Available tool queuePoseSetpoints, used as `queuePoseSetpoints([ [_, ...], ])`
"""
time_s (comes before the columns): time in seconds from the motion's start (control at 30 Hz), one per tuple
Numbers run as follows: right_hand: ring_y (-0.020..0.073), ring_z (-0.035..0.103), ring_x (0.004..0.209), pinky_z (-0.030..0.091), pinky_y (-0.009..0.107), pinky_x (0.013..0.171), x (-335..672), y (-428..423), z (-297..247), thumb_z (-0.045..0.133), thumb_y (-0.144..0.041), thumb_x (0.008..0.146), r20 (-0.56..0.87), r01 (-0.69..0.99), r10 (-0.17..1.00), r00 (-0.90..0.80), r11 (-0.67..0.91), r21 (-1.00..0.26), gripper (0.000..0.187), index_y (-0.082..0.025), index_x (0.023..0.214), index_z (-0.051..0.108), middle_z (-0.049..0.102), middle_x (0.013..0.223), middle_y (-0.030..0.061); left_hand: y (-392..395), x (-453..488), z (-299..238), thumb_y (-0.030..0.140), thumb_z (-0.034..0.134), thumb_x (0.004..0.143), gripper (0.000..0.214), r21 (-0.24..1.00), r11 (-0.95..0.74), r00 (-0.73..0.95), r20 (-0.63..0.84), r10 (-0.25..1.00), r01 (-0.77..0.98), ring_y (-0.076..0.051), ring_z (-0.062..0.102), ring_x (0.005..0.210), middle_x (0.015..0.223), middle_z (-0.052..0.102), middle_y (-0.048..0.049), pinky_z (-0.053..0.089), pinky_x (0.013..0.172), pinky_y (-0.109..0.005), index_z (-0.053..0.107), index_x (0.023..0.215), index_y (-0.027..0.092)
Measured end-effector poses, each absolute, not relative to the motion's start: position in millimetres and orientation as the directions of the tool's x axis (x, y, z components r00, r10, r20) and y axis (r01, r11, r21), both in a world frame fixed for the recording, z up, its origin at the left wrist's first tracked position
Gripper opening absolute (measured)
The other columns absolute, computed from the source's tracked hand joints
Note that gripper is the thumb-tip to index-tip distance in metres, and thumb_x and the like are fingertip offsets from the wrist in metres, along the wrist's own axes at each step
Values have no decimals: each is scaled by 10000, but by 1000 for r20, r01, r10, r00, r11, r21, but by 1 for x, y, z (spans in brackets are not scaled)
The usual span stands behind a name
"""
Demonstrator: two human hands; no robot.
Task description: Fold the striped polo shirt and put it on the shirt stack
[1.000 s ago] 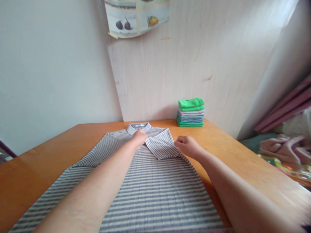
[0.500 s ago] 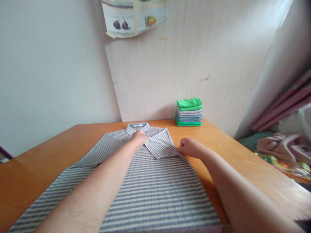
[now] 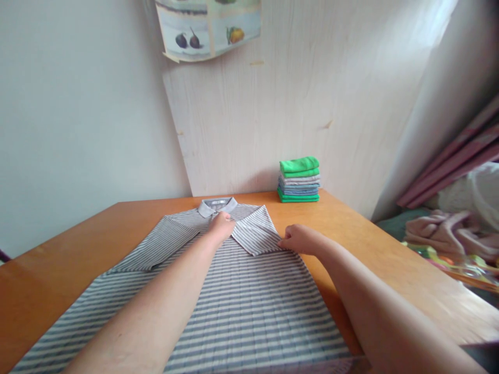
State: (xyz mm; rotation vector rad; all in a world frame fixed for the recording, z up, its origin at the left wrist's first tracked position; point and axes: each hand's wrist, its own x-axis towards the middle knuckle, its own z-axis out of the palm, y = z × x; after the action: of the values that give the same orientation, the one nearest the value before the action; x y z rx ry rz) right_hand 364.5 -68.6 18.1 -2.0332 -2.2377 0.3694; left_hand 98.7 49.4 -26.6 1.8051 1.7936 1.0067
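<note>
A grey-and-white striped polo shirt point(image 3: 249, 306) is spread out on the wooden table, its grey collar point(image 3: 210, 206) at the far end and both short sleeves folded inward over the body. Just below the collar, my left hand point(image 3: 222, 227) is closed on the shirt's upper front, beside the right sleeve point(image 3: 259, 234); its fingertips are partly hidden. My right hand point(image 3: 298, 239) pinches the shirt's right side edge, where that sleeve's lower corner meets it. The left sleeve point(image 3: 156, 246) lies flat, and my left forearm crosses the shirt.
At the back of the orange-brown table point(image 3: 351, 244) stands a stack of folded clothes point(image 3: 299, 182), green, grey and blue. A fruit picture sheet point(image 3: 208, 28) hangs on the wall board behind. Pink cloth point(image 3: 452, 231) and other items lie off to the right.
My right hand has shifted slightly left, onto the corner by the sleeve. My left hand stays near the collar. The whole view has moved a little.
</note>
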Motion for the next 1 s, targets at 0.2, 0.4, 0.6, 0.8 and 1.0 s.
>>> queuePoseSetpoints([
  [0.2, 184, 614, 706, 312, 253, 536, 375, -63, 15, 632, -423, 766, -83, 972, 994, -68, 47, -228, 262, -174, 817, 697, 710, 808, 60, 52, 99, -30, 235, 705, 673, 431, 737, -61, -99, 172, 980, 673, -183, 664, 835, 964, 727, -33, 440, 690, -245, 619, 1094, 200],
  [0.4, 166, 599, 686, 303, 247, 514, 376, -63, 15, 638, -421, 767, -86, 961, 992, -88, 62, -271, 263, -165, 806, 688, 705, 793, 52, 54, 98, -32, 231, 715, 654, 459, 744, -57, -95, 161, 982, 666, -179, 659, 847, 968, 721, -32, 433, 698, -238, 629, 1104, 199],
  [0.6, 177, 601, 699, 324, 257, 538, 373, -63, 12, 603, -490, 798, -50, 957, 997, -54, 37, -287, 334, -170, 828, 693, 711, 805, 60, 50, 98, -30, 300, 716, 676, 462, 754, -64, -82, 154, 985, 653, -182, 664, 881, 1024, 712, -44, 441, 715, -243, 625, 1115, 188],
  [0.8, 186, 613, 710, 326, 259, 544, 376, -60, 9, 610, -380, 783, -43, 963, 999, -27, 15, -269, 235, -167, 826, 699, 707, 783, 61, 47, 99, -28, 260, 689, 694, 427, 735, -70, -79, 166, 983, 674, -184, 658, 932, 1057, 709, -49, 443, 746, -240, 613, 1107, 184],
  [1.0, 193, 648, 879, 427, 247, 693, 370, -64, 14, 584, -392, 857, 113, 906, 988, -105, 142, -399, 333, -246, 1141, 679, 730, 992, 38, 47, 100, -29, 248, 682, 707, 411, 686, -81, -59, 179, 982, 723, -180, 660, 910, 1034, 716, -37, 445, 728, -240, 610, 1109, 198],
])
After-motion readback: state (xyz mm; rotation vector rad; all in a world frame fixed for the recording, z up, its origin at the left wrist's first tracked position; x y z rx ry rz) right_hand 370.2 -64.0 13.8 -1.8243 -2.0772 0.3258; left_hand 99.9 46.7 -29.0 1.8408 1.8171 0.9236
